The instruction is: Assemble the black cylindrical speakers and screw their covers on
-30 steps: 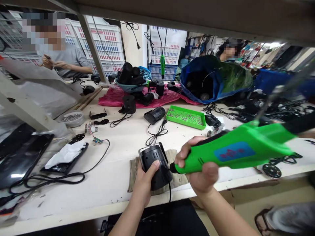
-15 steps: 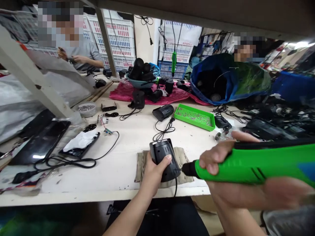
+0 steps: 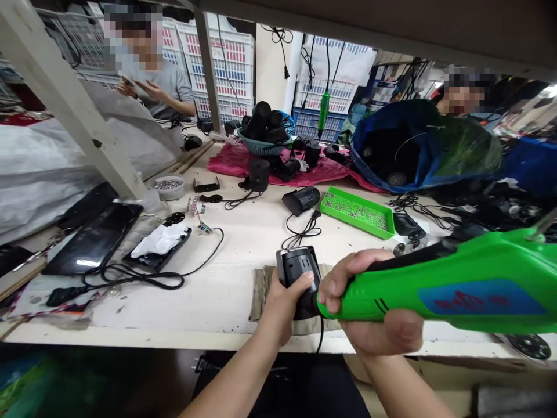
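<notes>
My left hand (image 3: 282,302) is wrapped round a black plastic housing (image 3: 298,262) with a cord, its thumb lying across the top. The housing rests on a folded tan cloth (image 3: 260,290) near the table's front edge. A green electric screwdriver (image 3: 404,290) lies in the closed grip of my right hand (image 3: 369,302). Its black nose end is at the right side of the housing; the bit's tip is hidden behind my fingers and the tool.
A green tray (image 3: 357,212) of small screws and another corded black housing (image 3: 301,200) lie beyond my hands. On the left are an open casing with white material (image 3: 159,241) and a black cable (image 3: 143,278). Two other people are across the table.
The electric screwdriver and my right hand have come left, closer against the housing. My left hand still holds the housing. The whole view has shifted slightly as the head turned left.
</notes>
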Demonstrator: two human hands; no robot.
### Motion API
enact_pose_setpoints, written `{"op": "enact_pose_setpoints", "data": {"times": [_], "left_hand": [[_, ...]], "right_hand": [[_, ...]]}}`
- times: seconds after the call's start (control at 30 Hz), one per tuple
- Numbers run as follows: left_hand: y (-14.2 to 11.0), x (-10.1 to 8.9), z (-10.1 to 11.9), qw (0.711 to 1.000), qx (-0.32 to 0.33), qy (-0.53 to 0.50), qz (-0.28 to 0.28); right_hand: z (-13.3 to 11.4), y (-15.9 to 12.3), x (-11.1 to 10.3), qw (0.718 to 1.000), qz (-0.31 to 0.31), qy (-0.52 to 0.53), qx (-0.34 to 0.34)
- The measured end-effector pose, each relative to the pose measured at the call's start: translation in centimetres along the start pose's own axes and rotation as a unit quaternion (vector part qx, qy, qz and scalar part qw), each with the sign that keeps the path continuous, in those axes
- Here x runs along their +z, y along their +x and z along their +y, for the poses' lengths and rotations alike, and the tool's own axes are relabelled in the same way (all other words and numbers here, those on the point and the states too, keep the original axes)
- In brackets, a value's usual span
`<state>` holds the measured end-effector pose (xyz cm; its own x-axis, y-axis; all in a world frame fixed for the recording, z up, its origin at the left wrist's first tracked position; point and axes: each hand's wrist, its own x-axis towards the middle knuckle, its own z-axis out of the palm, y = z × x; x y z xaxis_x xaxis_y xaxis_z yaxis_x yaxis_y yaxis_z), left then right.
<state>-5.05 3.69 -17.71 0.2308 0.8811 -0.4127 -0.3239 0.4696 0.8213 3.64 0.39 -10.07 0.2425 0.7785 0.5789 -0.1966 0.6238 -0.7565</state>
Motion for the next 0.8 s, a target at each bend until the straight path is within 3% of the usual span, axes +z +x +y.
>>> {"op": "enact_pose_setpoints", "data": {"times": [0.1, 0.27, 0.4, 0.57, 0.8], "left_hand": [[-0.2, 0.0, 0.2, 1.0, -0.018, -0.015, -0.006], [-0.1, 0.0, 0.4, 0.998, -0.042, -0.04, -0.011], [-0.1, -0.1, 0.5, 0.997, -0.05, -0.051, -0.025], [-0.2, -0.2, 0.5, 0.996, -0.054, -0.057, -0.04], [0.0, -0.3, 0.7, 0.994, -0.066, -0.082, -0.034]], "right_hand": [[-0.1, -0.2, -0.2, 0.999, -0.022, 0.008, 0.03], [0.4, -0.7, -0.6, 0.999, 0.005, 0.036, 0.003], [0.0, -0.7, -0.9, 1.0, -0.016, 0.018, 0.01], [-0.5, -0.8, -0.4, 0.999, -0.023, -0.012, 0.033], [0.3, -0.5, -0.1, 0.999, -0.008, 0.026, 0.032]]}}
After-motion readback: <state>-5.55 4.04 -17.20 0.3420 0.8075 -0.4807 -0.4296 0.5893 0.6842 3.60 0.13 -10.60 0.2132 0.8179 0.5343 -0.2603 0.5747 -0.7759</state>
